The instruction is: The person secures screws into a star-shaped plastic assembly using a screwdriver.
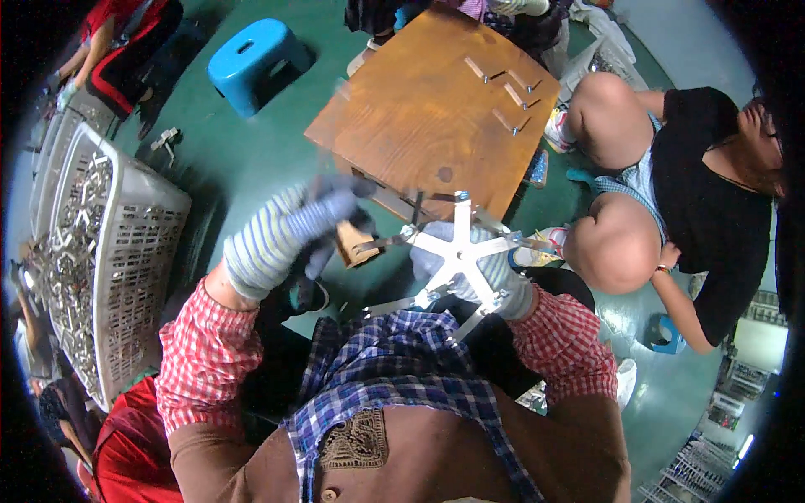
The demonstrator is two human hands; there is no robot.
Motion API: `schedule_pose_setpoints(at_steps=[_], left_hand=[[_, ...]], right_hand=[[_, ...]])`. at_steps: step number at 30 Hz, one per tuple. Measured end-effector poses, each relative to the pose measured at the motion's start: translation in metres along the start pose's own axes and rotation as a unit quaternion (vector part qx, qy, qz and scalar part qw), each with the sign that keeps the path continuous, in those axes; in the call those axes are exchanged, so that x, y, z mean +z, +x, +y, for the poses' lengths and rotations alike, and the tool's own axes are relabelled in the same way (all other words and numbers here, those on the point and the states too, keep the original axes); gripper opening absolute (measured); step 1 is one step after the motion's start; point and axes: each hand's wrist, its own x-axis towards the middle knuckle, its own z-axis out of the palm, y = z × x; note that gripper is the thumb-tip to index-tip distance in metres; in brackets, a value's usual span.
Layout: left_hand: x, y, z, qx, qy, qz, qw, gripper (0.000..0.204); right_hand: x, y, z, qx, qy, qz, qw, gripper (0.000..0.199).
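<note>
A white five-armed star-shaped bracket (460,253) is held above my lap, facing up. Narrow metal strips are fixed with bolts at the tips of its arms and point out in different directions. My right hand (513,285), in a striped knit glove, grips the bracket from behind, so part of the fingers is hidden. My left hand (289,230), gloved in the same way, is raised to the left of the bracket, apart from it. Its fingers stretch toward the right with the thumb apart, the tips somewhat blurred, and nothing shows between them.
Ahead stands a low wooden table (402,109) with several metal strips and bolts (511,96) at its right. A white plastic basket (126,218) full of metal parts is at left, a blue stool (251,63) beyond. A person in black (704,193) sits close at right.
</note>
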Motion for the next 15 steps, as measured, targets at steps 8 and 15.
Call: schedule_pose_setpoints(at_steps=[8,15], left_hand=[[0.015,-0.003,-0.028,-0.036,0.061,0.007,0.997,0.062],[0.027,-0.011,-0.005,0.078,-0.157,0.169,0.97,0.053]], right_hand=[[0.009,-0.006,-0.024,0.039,0.134,0.176,0.974,0.05],[-0.032,-0.015,-0.021,-0.062,0.3,0.009,0.952,0.032]])
